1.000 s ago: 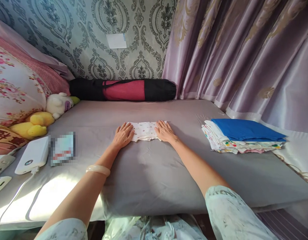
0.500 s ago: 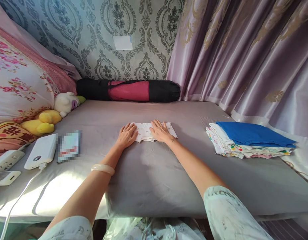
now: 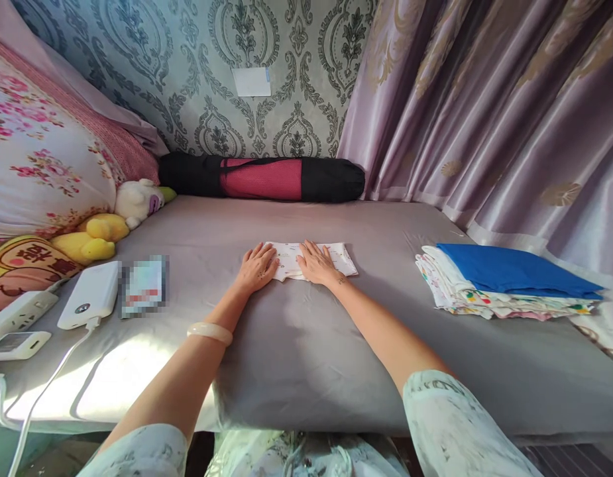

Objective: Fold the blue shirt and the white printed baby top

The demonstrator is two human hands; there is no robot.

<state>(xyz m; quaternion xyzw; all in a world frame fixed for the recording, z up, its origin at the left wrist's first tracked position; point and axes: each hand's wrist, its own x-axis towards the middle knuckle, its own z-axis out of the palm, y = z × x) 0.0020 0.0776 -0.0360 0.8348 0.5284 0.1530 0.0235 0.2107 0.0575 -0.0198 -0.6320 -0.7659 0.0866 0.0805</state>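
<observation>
A small white printed cloth (image 3: 336, 257), folded flat, lies in the middle of the grey bed sheet (image 3: 296, 331). My left hand (image 3: 258, 266) rests flat on its left end with fingers stretched out. My right hand (image 3: 315, 262) lies flat on the cloth's middle, fingers spread, leaving the right end of the cloth uncovered. Both hands press down and hold nothing. A pale bangle (image 3: 210, 331) sits on my left wrist.
A stack of folded cloths (image 3: 500, 291) topped by a blue one lies at right. A black and red roll bag (image 3: 261, 177) lies along the wall. At left are plush toys (image 3: 112, 222), a white power bank (image 3: 90, 303) with cable, a power strip (image 3: 18, 313) and floral pillows.
My right hand has slid left from the cloth's right end to its middle, close to the left hand. The view has shifted slightly.
</observation>
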